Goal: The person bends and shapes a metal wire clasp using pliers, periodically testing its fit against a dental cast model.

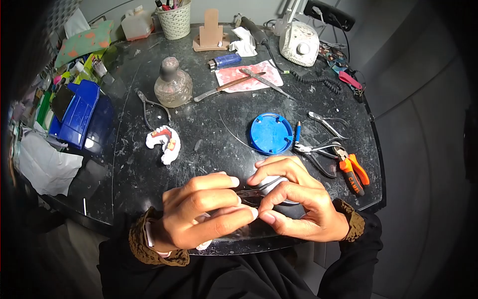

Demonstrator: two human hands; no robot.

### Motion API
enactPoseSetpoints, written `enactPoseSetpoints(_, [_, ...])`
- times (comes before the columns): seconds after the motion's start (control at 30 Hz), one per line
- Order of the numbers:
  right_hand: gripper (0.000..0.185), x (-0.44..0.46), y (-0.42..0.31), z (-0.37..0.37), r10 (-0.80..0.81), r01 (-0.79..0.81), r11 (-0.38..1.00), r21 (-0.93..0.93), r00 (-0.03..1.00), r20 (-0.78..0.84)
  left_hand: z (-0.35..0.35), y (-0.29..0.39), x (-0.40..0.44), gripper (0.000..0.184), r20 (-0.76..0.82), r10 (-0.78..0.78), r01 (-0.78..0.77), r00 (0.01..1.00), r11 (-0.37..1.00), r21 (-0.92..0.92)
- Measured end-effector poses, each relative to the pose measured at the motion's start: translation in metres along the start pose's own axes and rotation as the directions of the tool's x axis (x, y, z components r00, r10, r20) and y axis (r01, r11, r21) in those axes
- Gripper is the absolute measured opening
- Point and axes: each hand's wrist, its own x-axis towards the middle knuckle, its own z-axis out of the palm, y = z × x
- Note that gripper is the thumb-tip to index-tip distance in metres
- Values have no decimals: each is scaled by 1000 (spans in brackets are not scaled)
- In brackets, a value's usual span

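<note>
Near the table's front edge, my left hand (209, 209) has its fingers curled, and part of a pale object shows under its palm. My right hand (298, 199) is bent round a grey-white rounded object (271, 185), with thumb and forefinger pinched. Between the hands lies a thin dark metal tool (249, 193), its ends hidden by fingers. Both hands' fingertips nearly meet; anything tiny between them is too small to tell. Beyond my left hand sits a white dental model (165, 144) with red and yellowish parts. A blue round dish (271, 133) lies beyond my right hand.
Orange-handled pliers (352, 172) and metal pliers (326, 124) lie right. A glass bottle (173, 84), more pliers (149, 107), and a blue box (79, 112) are left. Farther back are a pink-stained sheet (234, 77) with two tools, a lighter (226, 61) and a white device (299, 44).
</note>
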Motion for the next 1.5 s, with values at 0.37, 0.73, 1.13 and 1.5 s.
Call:
enactPoseSetpoints(0.37, [13, -2, 0, 4, -95, 38, 946, -322, 982, -161, 12, 2, 0, 10, 178, -492, 508, 852, 696, -507])
enactPoseSetpoints(0.73, [35, -10, -1, -12, 132, -52, 748, -662, 989, 72, 10, 5, 1, 6, 249, -648, 599, 720, 399, -695])
enactPoseSetpoints(1.13, [32, -38, 22, -14, 205, 13, 594, -805, 964, 166, 0, -1, 2, 14, 235, -639, 618, 733, 480, -623])
enactPoseSetpoints(1.5, [18, -57, 61, -43, 196, -196, 266, -944, 970, -147, 2, -1, 2, 16, 228, -596, 574, 770, 490, -657])
